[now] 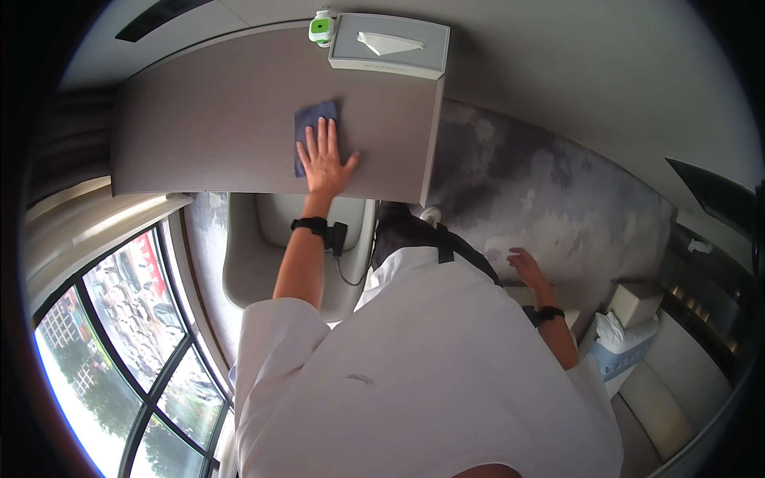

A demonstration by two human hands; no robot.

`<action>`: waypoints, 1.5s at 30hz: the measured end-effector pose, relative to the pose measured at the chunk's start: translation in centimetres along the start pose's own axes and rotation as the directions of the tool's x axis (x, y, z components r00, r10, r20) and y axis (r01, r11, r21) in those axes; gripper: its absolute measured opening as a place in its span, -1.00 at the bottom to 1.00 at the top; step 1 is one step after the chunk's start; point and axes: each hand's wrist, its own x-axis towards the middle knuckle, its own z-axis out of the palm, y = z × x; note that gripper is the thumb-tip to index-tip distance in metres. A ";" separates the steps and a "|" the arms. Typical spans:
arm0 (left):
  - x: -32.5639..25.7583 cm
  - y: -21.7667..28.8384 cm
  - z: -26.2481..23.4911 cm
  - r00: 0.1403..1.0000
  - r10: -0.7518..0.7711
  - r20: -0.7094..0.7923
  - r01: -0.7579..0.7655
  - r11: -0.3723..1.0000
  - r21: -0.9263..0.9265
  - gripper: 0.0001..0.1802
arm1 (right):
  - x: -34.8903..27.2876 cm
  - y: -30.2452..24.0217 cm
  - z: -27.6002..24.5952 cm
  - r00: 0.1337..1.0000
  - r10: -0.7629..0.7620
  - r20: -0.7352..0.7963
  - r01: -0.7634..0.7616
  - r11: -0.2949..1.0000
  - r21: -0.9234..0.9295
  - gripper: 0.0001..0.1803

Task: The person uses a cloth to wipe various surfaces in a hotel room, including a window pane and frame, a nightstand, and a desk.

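Note:
A dark blue-grey cloth (306,119) lies flat on the brownish desk (207,103). My left hand (325,163) presses on it from above with the fingers stretched and spread, the thumb out over the bare desktop to the right. Part of the cloth is hidden beneath that palm. My right hand (527,268) hangs away from the desk at my right side, above the floor. Its fingers are loosely bent and a little apart, with nothing visible in them.
A tissue box (389,45) stands at the desk's far right corner, beside a small white and green device (321,29). A light grey chair (247,263) is tucked against the desk's near edge. Windows (135,334) lie left; a blue and white tissue pack (621,350) sits right.

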 end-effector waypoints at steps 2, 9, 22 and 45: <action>-0.6 2.8 0.4 1.000 0.019 0.021 -0.019 1.000 0.016 0.03 | -0.4 1.9 0.5 0.991 0.132 0.010 -0.130 0.987 -0.094 -0.71; -1.8 10.3 0.9 0.929 0.371 -0.010 -0.367 0.915 -0.165 -0.33 | -1.7 5.6 2.6 0.987 0.161 0.028 -0.160 0.922 0.351 -0.43; -1.9 11.4 2.2 0.853 0.500 -0.153 -0.513 0.747 -0.423 -0.49 | -0.9 0.2 3.4 0.958 0.276 0.079 -0.285 0.885 0.369 -0.20; -9.9 57.0 -11.4 0.191 0.953 -0.237 -0.649 -0.059 -0.758 -0.61 | -14.4 -2.8 -17.3 0.500 -0.401 -0.768 0.846 0.415 0.334 -0.60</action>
